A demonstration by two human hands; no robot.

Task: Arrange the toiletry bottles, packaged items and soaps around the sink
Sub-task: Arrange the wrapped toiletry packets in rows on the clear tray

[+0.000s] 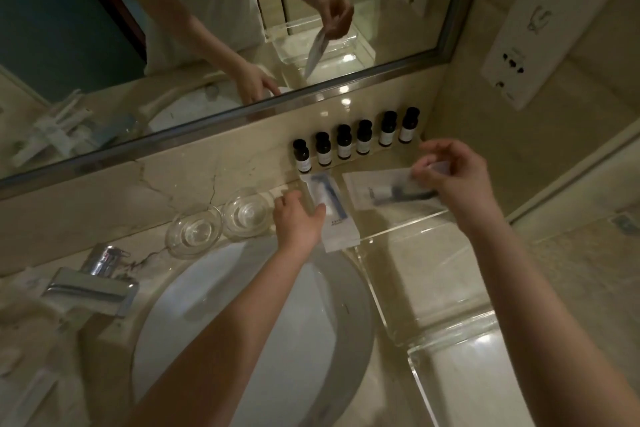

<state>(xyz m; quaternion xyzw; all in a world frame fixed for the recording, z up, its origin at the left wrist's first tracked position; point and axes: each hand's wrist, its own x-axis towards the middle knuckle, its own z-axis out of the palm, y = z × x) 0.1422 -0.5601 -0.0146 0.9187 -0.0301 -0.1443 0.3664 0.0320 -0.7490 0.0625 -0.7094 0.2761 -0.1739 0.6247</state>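
Six bottles [356, 140] lined up; left hand [298, 218] presses razor packet [329, 208], right hand [453, 177] pinches toothbrush packet [388, 192]; soaps unseen.

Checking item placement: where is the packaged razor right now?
The packaged razor lies on the counter right of the glass dishes, below the bottle row, under the left hand.

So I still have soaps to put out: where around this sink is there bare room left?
Free: the clear acrylic tray's near half, below the long packet, and the marble counter between the chrome tap and the two glass dishes. Crowded: the back ledge with six dark bottles, and the razor packet under the left hand.
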